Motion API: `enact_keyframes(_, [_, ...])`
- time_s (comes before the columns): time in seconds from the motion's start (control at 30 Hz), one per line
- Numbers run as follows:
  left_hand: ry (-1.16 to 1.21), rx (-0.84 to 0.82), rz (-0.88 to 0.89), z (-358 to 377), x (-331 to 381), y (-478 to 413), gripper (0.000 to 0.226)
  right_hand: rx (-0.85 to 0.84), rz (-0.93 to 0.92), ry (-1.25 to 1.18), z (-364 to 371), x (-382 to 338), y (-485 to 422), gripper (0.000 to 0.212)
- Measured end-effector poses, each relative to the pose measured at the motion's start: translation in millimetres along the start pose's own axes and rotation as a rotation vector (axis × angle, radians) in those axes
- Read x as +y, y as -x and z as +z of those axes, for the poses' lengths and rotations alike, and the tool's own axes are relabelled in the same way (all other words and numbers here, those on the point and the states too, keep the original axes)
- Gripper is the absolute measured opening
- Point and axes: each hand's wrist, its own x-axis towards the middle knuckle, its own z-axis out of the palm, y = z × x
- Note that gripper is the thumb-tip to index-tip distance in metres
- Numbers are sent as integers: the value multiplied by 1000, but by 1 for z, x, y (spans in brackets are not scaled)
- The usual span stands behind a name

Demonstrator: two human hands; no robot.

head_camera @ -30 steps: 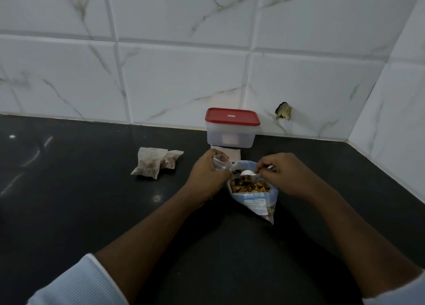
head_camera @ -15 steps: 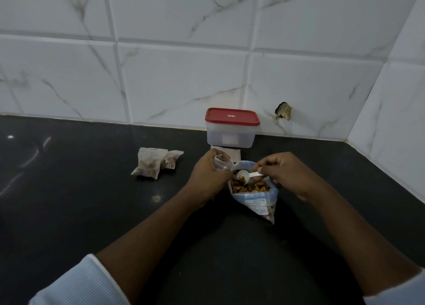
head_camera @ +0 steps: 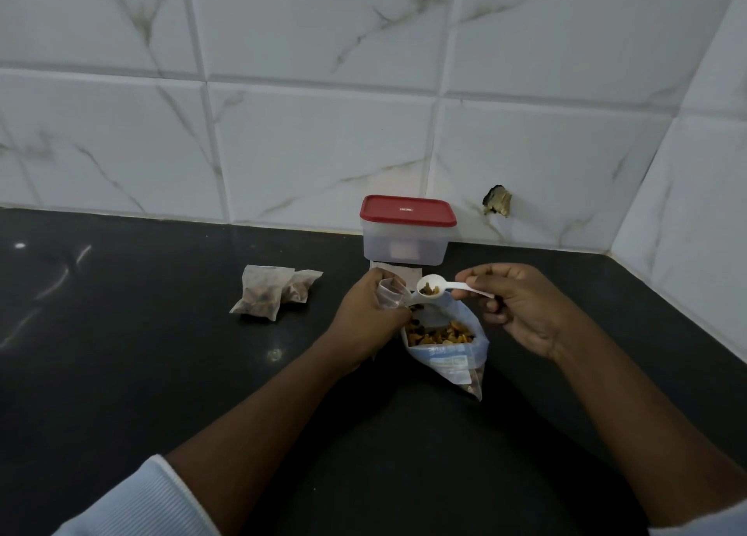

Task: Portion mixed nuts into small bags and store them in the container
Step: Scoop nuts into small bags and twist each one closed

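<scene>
On the head camera, my right hand (head_camera: 521,309) pinches the handle of a white spoon (head_camera: 448,288) between thumb and forefinger, the other fingers (head_camera: 491,305) loosely curled. The spoon's bowl, loaded with nuts, hangs above the open nut bag (head_camera: 448,359), I'd say so that any spill falls back in. My left hand (head_camera: 370,317) grips a small clear bag (head_camera: 390,293) just beside the spoon, fingers curled round it and its mouth turned toward the scoop, I judge to take the load. Two filled bags (head_camera: 271,293) lie further left on the desk (head_camera: 141,374), well apart from the work. The red-lidded container (head_camera: 408,230) stands closed at the desk's back edge against the wall, behind both hands.
</scene>
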Motion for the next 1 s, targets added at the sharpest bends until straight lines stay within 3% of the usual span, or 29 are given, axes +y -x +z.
enact_keyframes(0.13, [-9, -7, 15, 0, -2, -1, 41, -50, -127, 24, 11, -3, 7, 19])
enact_keyframes(0.33, [-17, -10, 74, 1, -4, -1, 39, -128, -416, 607, 32, -1, 16, 24])
enact_keyframes(0.43, [-24, 0, 85, 2, -5, -2, 38, -155, -463, 694, 33, 0, 15, 27])
enact_keyframes(0.63, [16, -28, 40, 1, -4, -1, 42, -25, -498, 665, 5, -13, 14, 26])
enact_keyframes(0.87, [7, -21, -2, 2, -3, -3, 39, -220, -262, 882, -24, -14, 7, 28])
enact_keyframes(1.0, [3, -23, -13, 2, -2, -2, 38, -173, -248, 970, -5, 0, -2, 30])
